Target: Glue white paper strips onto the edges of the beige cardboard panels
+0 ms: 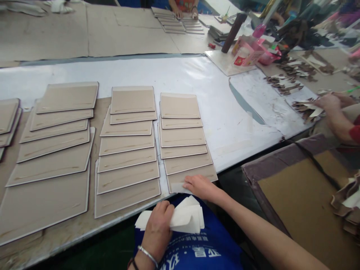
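Note:
My left hand (159,224) is closed around a bundle of white strips (188,220), which look like paper or thin fabric and fan out on both sides of it. My right hand (200,186) has its fingertips together on the end of a single white strip (177,188). That strip lies along the near edge of the closest beige panel (206,173), at the bottom of the right-hand column. More beige panels (184,137) overlap upward from there, each with a thin brownish streak near its lower edge. Fingers hide part of the strip and bundle.
Other overlapping panel columns (126,165) and larger panels (56,191) spread to the left. Pink boxes (249,50) and a dark upright cylinder (234,33) stand at the back right. A co-worker's hands (332,103) handle scraps at the right; another person's hands are far back.

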{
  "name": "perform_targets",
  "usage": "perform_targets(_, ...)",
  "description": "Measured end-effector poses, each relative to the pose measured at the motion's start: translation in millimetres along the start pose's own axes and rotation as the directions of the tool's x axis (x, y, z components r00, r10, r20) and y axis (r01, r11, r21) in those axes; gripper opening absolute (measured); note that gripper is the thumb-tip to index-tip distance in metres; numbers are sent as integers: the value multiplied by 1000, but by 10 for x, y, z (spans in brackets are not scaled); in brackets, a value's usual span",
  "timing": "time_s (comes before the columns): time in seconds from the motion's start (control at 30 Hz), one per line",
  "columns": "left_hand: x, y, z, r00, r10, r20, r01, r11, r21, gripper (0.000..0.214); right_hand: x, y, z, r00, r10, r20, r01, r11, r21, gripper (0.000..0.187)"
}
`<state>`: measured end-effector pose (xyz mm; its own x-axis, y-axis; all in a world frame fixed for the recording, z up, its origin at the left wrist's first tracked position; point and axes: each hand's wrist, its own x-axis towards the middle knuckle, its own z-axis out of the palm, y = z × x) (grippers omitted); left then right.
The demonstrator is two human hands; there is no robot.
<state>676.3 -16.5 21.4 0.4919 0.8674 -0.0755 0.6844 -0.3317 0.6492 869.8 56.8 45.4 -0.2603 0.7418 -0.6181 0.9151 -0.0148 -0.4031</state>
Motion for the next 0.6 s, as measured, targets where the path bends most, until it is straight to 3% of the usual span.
perform_targets(0.23, 29, -164, 170, 971, 199, -133, -161, 955, 247, 31, 252, 102, 19, 997, -46, 59, 50, 997, -64, 26)
perform_targets(0.6, 108, -255, 188, 960, 268, -86, -229, 922, 313, 29, 292, 64, 27, 999, -6, 32, 10, 993, -118, 27)
